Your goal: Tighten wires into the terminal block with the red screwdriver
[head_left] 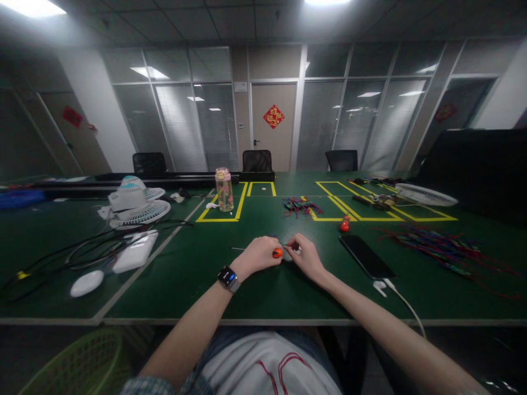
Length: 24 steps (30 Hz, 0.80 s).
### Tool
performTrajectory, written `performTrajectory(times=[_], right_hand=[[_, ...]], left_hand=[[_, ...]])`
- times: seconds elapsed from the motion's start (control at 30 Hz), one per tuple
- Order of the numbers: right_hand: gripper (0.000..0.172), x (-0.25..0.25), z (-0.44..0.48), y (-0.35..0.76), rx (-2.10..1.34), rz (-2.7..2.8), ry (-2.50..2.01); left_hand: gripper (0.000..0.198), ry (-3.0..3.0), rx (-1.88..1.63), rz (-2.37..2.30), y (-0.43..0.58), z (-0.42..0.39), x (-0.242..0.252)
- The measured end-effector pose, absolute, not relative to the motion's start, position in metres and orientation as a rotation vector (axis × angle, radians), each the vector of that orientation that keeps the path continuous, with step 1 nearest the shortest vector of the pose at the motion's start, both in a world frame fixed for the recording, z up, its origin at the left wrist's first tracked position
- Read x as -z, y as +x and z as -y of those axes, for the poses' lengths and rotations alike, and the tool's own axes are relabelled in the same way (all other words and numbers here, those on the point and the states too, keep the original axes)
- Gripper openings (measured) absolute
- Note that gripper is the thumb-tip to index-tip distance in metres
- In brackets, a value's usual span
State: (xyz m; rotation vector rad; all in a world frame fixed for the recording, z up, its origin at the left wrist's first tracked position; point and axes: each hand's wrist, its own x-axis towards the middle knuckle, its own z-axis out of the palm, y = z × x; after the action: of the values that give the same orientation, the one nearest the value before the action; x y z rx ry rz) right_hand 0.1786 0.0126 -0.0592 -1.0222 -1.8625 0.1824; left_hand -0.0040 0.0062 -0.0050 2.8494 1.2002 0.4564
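Note:
My left hand (259, 255), a smartwatch on its wrist, is closed round a screwdriver. The orange handle end (277, 253) shows by my thumb, and a thin metal shaft (237, 248) sticks out on the other side of the fist, pointing left. Close beside it, my right hand (303, 255) has its thumb and forefinger pinched together just above the green table (272, 302). Something small and dark lies between the two hands; it is too small and blurred to name.
On the right are a black phone (366, 257), a white cable (405, 304), a tangle of wires (444, 249) and a small red object (345, 224). More wires (302, 206) and a bottle (224, 190) stand ahead. At left: fan parts (142, 213), a white power strip (135, 252).

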Motion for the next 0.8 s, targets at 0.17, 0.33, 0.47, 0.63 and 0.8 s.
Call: performTrajectory(times=[0.17, 0.33, 0.47, 0.63, 0.8], right_hand=[[0.011, 0.062, -0.015, 0.179, -0.176, 1.838, -1.056], [0.011, 0.062, -0.015, 0.179, -0.179, 1.830, -1.064], [0.011, 0.061, -0.015, 0.179, -0.180, 1.831, -1.068], [0.012, 0.058, -0.013, 0.179, -0.198, 1.816, -1.070], [0.011, 0.052, -0.007, 0.177, -0.339, 1.827, -1.029]], left_hand=[[0.010, 2.852, -0.434, -1.173, -0.002, -0.006, 0.007], [0.011, 2.865, -0.435, -1.133, -0.002, -0.006, 0.008], [0.010, 2.874, -0.452, -1.121, -0.001, -0.007, 0.009], [0.011, 2.857, -0.517, -1.157, -0.005, -0.009, 0.005], [0.016, 2.733, -0.778, -1.260, -0.018, -0.012, -0.007]])
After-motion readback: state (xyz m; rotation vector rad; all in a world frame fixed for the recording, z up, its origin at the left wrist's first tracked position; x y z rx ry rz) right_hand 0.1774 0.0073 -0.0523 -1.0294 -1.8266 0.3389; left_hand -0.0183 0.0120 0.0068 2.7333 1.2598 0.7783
